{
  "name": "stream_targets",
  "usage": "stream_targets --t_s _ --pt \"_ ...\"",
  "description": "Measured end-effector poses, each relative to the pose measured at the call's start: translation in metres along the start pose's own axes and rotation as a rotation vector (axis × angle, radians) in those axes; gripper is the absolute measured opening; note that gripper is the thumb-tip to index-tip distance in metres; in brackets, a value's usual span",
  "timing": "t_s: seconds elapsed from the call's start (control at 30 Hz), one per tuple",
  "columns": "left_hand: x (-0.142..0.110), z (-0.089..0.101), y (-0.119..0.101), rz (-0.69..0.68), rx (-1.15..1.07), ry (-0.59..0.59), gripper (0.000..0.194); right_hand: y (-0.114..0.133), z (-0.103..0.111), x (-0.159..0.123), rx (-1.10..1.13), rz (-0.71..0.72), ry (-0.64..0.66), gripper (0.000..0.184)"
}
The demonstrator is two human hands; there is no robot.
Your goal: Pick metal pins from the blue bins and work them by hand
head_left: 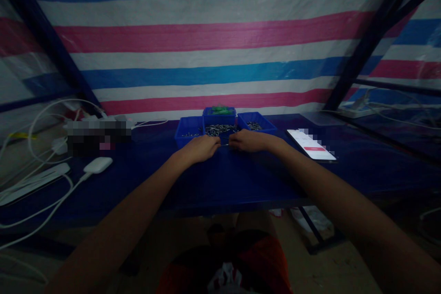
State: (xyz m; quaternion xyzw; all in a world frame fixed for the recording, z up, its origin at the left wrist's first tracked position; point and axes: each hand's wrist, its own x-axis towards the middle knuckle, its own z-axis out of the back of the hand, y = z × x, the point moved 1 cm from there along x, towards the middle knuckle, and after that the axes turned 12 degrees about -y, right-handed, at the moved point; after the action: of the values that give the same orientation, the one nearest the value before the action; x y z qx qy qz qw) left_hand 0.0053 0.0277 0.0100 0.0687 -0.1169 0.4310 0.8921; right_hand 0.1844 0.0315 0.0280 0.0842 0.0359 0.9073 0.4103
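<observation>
My left hand point(202, 148) and my right hand point(248, 140) meet over the blue table, just in front of several small blue bins. Fingers of both hands are pinched together. A thin, shiny metal piece point(224, 144) spans the small gap between the fingertips; its exact kind is too small and dark to make out. Right behind the hands, the middle bin holds a heap of small metal parts point(220, 129). The left bin point(184, 127) has a few small metal pieces, and the right bin point(262, 119) contains more. Green items point(221, 110) lie in the back bin.
A lit phone point(312, 145) lies on the table point(220, 188) to the right. On the left are a white charger point(98, 164), loose white cables and a white power strip point(37, 182). Behind the table hangs a striped sheet point(213, 36) between dark metal posts.
</observation>
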Motion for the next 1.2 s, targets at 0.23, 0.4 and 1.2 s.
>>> stream_targets --t_s 0.23,0.4,1.2 --pt "-0.0012 0.0045 -0.0016 0.008 -0.027 0.028 0.021 -0.0003 -0.0005 -0.0002 0.009 0.004 0.005 0.016" --pt "-0.0011 0.0062 -0.003 0.026 -0.071 0.039 0.018 -0.0015 -0.002 0.0013 -0.002 -0.015 -0.005 0.014" --pt "-0.0006 0.0046 -0.0013 0.011 0.032 -0.05 0.026 -0.0069 -0.0066 0.0034 0.06 -0.003 -0.025 0.018"
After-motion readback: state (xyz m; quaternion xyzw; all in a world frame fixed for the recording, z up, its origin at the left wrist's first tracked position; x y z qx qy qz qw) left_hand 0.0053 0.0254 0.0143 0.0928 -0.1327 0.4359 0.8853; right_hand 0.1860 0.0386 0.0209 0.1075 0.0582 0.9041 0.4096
